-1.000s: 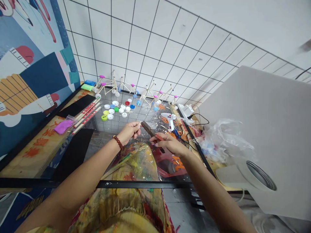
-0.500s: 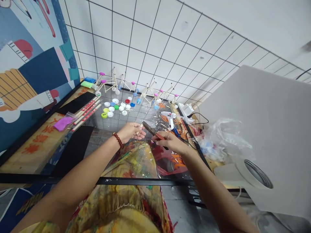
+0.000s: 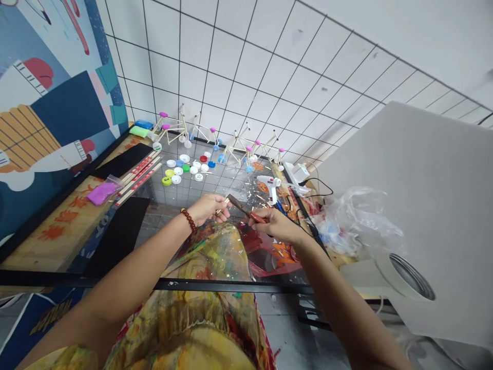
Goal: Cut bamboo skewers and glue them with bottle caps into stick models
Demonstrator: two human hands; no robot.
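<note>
My left hand [image 3: 209, 207], with a beaded bracelet at the wrist, pinches short thin wooden sticks [image 3: 222, 206]; their exact number is hard to make out. From the right comes a knife [image 3: 240, 204] with a dark blade and a red handle, which my right hand [image 3: 278, 225] grips. The blade's tip lies at the ends of the sticks, by my left thumb. Both hands are above the glass tabletop [image 3: 162, 192], where pale wood chips [image 3: 252, 191] lie scattered just beyond the knife.
Several bottle caps [image 3: 186, 168] lie beyond my hands. Stick figures with pink pieces [image 3: 231, 149] line the wall. Red-wrapped chopsticks [image 3: 134, 177] and a purple packet [image 3: 100, 192] are at left. A white glue gun [image 3: 270, 186], cables and a clear plastic bag [image 3: 354, 216] are at right.
My right hand and the knife have moved slightly to the right, and more of the red handle shows. My left hand keeps its pinch on the sticks, almost still.
</note>
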